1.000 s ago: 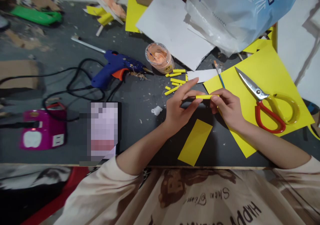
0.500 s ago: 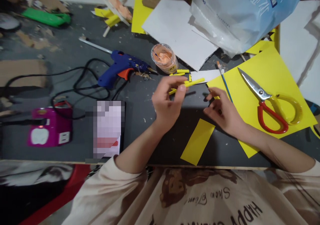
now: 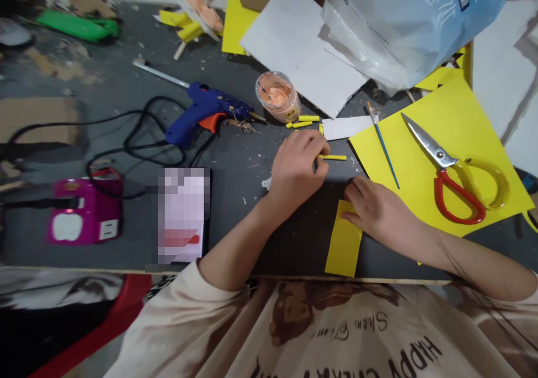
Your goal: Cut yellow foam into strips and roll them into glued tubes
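Observation:
My left hand (image 3: 297, 162) is closed, with a thin yellow stick (image 3: 335, 157) pinched between thumb and fingers, pointing right. To its right, the curled fingers of my right hand (image 3: 376, 205) grip the upper corner of a small yellow paper rectangle (image 3: 342, 249), which lies near the table's front edge. Several short yellow pieces (image 3: 309, 118) lie beyond my left hand, beside an open jar (image 3: 277, 96) of peach-coloured paste. A white strip (image 3: 348, 127) is close by them.
Scissors (image 3: 440, 155) and a paintbrush (image 3: 384, 148) rest on a large yellow sheet (image 3: 454, 109) at right. A blue glue gun (image 3: 197, 111), its cord, a phone (image 3: 184, 215) and a magenta box (image 3: 84, 212) are at left. A plastic bag (image 3: 390, 30) stands at the back.
My left hand has turned palm down and lowered the yellow stick. My right hand has moved down onto the paper rectangle, which has swung more upright and to the right.

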